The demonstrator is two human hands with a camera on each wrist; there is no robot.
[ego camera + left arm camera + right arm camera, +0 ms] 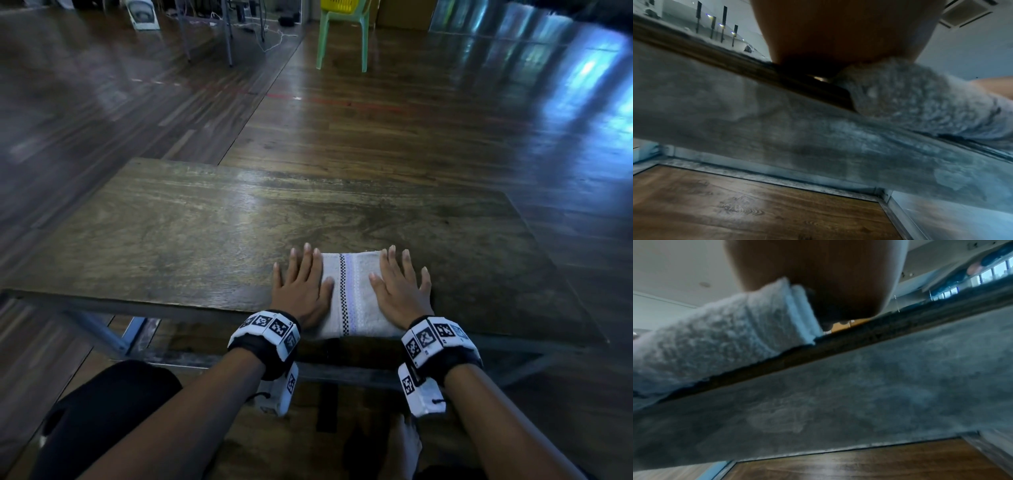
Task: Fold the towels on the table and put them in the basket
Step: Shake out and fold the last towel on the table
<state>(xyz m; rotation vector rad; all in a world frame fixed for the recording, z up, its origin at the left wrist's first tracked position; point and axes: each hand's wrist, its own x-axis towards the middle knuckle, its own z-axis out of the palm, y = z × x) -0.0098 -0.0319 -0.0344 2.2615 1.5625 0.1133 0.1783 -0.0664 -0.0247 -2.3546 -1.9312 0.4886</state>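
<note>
Head view: a folded towel (354,294) is pressed flat at the table's (191,226) near edge by the left hand (301,284) and right hand (400,287), fingers straight, nothing grasped. Soft, light and floppy, it is best lifted under both side edges.

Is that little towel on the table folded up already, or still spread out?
Folded. The towel is a compact rectangle at the table's near edge, with the left hand and right hand pressing flat on its two sides.
</note>
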